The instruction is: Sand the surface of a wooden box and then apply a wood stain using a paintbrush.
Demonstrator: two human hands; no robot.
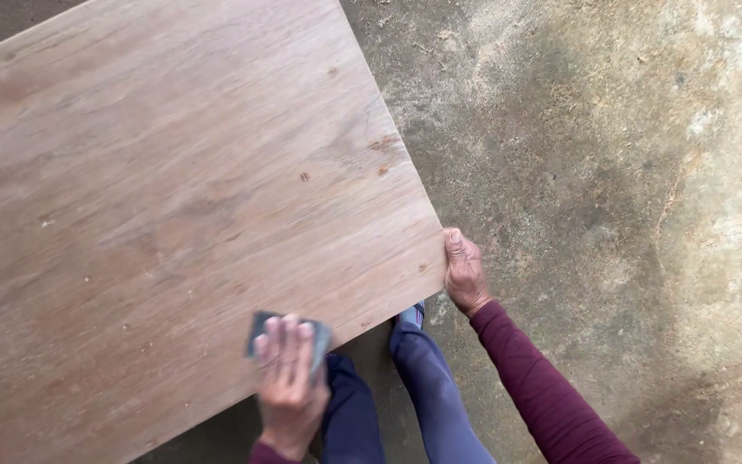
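Large pale-brown wooden board (173, 198), grain running lengthwise, lying flat and skewed across frame, with a small dark grey sanding pad (288, 333) pressed near its lower edge

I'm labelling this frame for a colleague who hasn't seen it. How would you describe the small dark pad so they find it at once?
Start from the big wooden board that fills the left of the view above the dusty concrete floor. Near its lower edge, the left hand presses flat on a small grey-blue sanding pad. It is the only dark thing lying on the pale wood; the right hand only grips the board's corner.
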